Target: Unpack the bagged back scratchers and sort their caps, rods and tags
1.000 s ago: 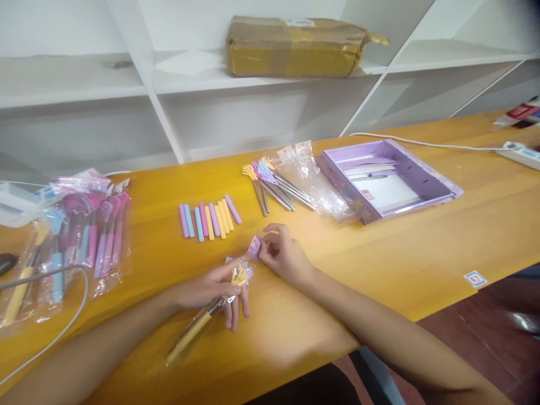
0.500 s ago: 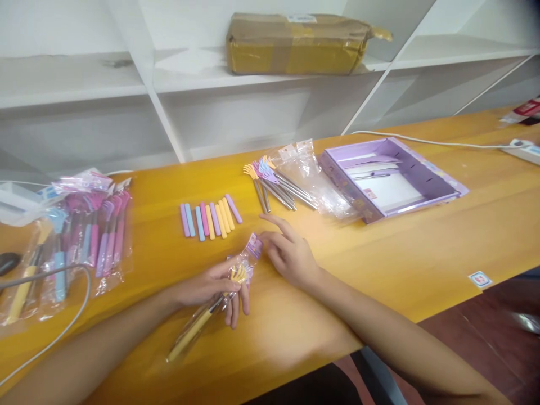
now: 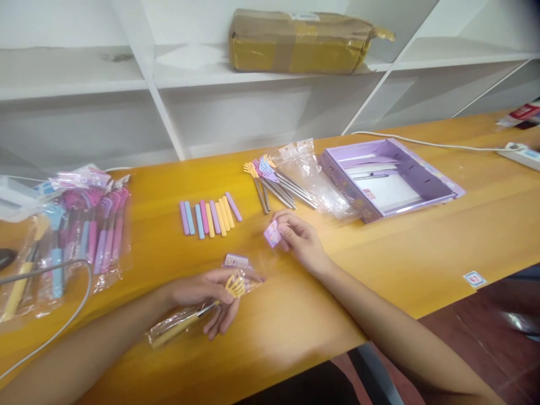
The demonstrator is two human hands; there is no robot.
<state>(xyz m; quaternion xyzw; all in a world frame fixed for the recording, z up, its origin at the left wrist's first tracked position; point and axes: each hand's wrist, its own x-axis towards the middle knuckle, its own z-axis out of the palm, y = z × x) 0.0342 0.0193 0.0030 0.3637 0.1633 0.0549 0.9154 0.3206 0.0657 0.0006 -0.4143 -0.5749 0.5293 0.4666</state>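
In my left hand (image 3: pixel 211 292) is a yellow back scratcher (image 3: pixel 235 286) with a hand-shaped head and metal rod. A clear plastic bag (image 3: pixel 158 329) covers its handle end. My right hand (image 3: pixel 301 239) pinches a small purple printed card (image 3: pixel 272 233), held up and to the right of the bag. Another small printed label (image 3: pixel 236 260) shows just above my left fingers; whether it is on the bag I cannot tell. Beyond my hands lie a row of coloured handle grips (image 3: pixel 210 219) and a pile of back scratcher heads on metal rods (image 3: pixel 278 183).
Bagged back scratchers (image 3: pixel 90 230) lie at the left, near a grey cable (image 3: pixel 86 287). Clear empty bags (image 3: pixel 333 194) rest against a purple open box (image 3: pixel 354 194) at the right. A taped cardboard box (image 3: pixel 299 45) sits on the shelf; a power strip (image 3: pixel 523 154) is far right.
My right hand has closed on the purple card, which is now apart from the bag's end. My left hand has shifted slightly left and down with the bagged back scratcher, whose handle tilts flatter.
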